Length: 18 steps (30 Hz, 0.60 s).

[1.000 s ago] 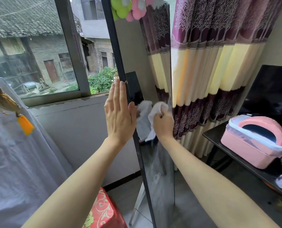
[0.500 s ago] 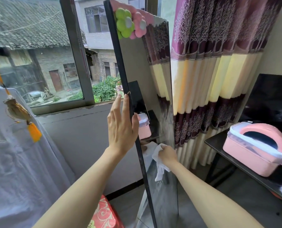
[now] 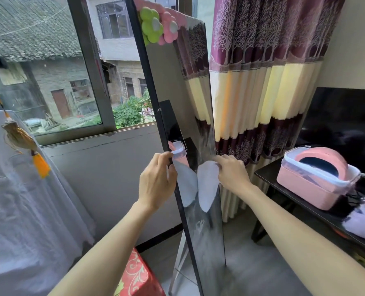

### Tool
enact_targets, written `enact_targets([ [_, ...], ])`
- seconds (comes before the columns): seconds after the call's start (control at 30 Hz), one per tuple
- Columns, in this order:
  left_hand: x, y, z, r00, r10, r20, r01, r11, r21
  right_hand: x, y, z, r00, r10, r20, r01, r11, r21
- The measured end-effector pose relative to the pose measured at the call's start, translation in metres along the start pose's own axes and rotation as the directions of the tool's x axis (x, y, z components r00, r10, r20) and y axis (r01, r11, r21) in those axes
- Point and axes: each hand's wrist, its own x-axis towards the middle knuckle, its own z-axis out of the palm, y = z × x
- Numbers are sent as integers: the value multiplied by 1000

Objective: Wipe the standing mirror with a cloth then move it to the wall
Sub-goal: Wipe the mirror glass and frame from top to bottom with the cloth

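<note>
A window [image 3: 49, 67] fills the wall behind the mirror [image 3: 186, 116], and a striped curtain [image 3: 262, 77] hangs just to the mirror's right, with a dark table [image 3: 288, 189] and a pink box [image 3: 318, 174] beyond it. The mirror stands tilted on the floor, its glass facing the curtain. The left hand [image 3: 158, 184] grips the mirror's dark left edge, fingers curled round the frame, thumb in front. The right hand [image 3: 232, 174] is at the mirror's right edge, fingers closed on the white cloth [image 3: 207, 186], which hangs against the glass. Wiping looks nearly over; the carry to the wall seems next, calling for a firm hold on both edges. Half a second ago the left hand lay flat and higher, and the right hand wiped mid-glass
</note>
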Motion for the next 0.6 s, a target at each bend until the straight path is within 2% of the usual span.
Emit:
enact_targets([
  [0.1,-2,10,2,997,76,29,-75,996,-50,-1,6,-11,945,-198,-258,226,970,83],
  [0.17,-2,22,5,993,111,44,-108,992,-64,-2,5,-19,894,-253,-369,306,947,93],
  [0.2,-2,28,6,992,101,72,-95,992,-77,-2,2,-25,884,-265,-385,328,938,109],
  [0.27,1,39,12,978,8,206,24,988,-153,-2,-1,-34,863,-284,-419,374,915,150],
  [0.3,5,45,13,945,-51,324,127,968,-217,-3,-3,-37,854,-291,-432,395,902,172],
  [0.33,8,48,15,871,-96,481,263,920,-292,-5,-6,-40,848,-294,-440,409,892,191],
  [0.4,15,53,15,630,-96,771,574,725,-379,-8,-10,-44,841,-259,-475,407,882,239],
  [0.43,15,55,15,505,-65,860,696,619,-362,-8,-10,-45,835,-234,-499,399,881,254],
  [0.47,13,55,15,425,-26,905,759,556,-340,-8,-11,-46,836,-205,-509,377,889,261],
  [0.5,10,55,18,398,-1,917,774,537,-335,-7,-10,-47,843,-181,-507,352,898,263],
  [0.53,8,55,19,404,-3,915,774,534,-340,-6,-9,-48,852,-159,-498,324,908,264],
  [0.6,8,56,23,457,-124,881,752,582,-309,-4,-5,-46,866,-108,-487,258,932,253],
])
